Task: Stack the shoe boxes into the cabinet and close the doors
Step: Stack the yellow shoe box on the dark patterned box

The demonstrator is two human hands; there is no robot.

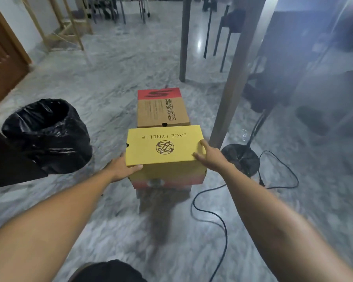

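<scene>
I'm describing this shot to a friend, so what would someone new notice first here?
First, the yellow shoe box at centre, gripped at its sides by the left hand and right hand, sitting on a red-edged box. Just beyond it on the marble floor lies the brown Skechers box. A black-lined bin stands to the left, and a black cable snakes along the right.

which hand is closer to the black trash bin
Left. The left hand holds the yellow box on the side facing the bin; the right hand grips the far side.
</scene>
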